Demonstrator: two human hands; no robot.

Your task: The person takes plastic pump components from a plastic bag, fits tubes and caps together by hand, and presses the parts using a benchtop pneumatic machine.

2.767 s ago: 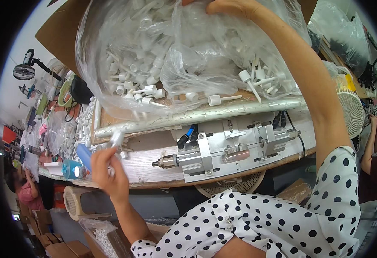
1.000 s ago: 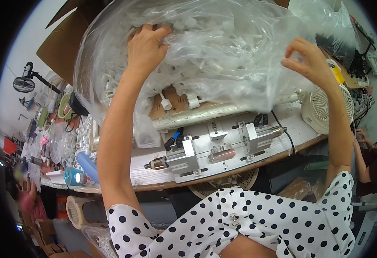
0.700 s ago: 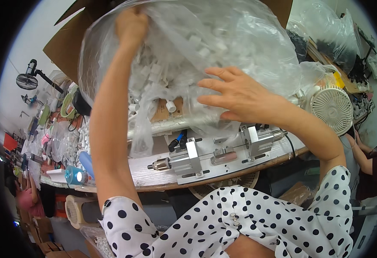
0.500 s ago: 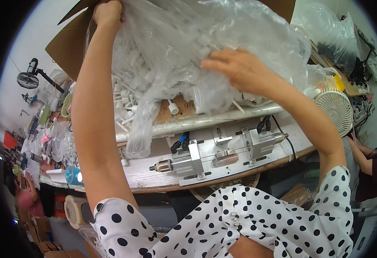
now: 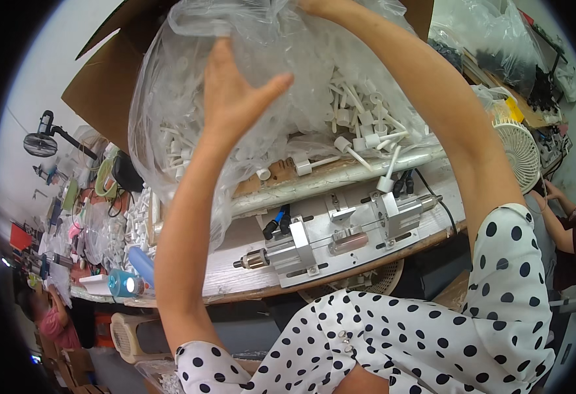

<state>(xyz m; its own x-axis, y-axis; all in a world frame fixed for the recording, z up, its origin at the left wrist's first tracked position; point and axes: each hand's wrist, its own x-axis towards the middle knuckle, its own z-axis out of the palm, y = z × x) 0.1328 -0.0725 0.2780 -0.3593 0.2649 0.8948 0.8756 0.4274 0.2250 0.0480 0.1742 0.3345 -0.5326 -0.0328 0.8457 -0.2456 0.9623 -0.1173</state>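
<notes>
A big clear plastic bag (image 5: 150, 118) lies open across the bench edge, with many white plastic caps with long stems (image 5: 366, 118) inside it. Against the bag's film is my left hand (image 5: 232, 98), its thumb spread wide from the fingers; the fingertips are blurred. My right hand (image 5: 314, 5) reaches the top edge of the picture by the gathered upper part of the bag, its fingers mostly out of sight. One white stemmed cap (image 5: 385, 182) stands tilted at the rim of the ledge, just above the metal fixture.
On the white bench, a metal fixture (image 5: 301, 246) with two facing cylinders sits nearest me. A brown cardboard box (image 5: 97, 98) stands behind the bag. To the right is a white fan (image 5: 516, 154) and a co-worker's arm (image 5: 560, 223). At left is a blue lamp (image 5: 122, 284).
My right hand has swung up and left to the top of the bag. My left hand has come down from the box corner. The bag lies wider open, showing more caps; some now lie on the ledge.
</notes>
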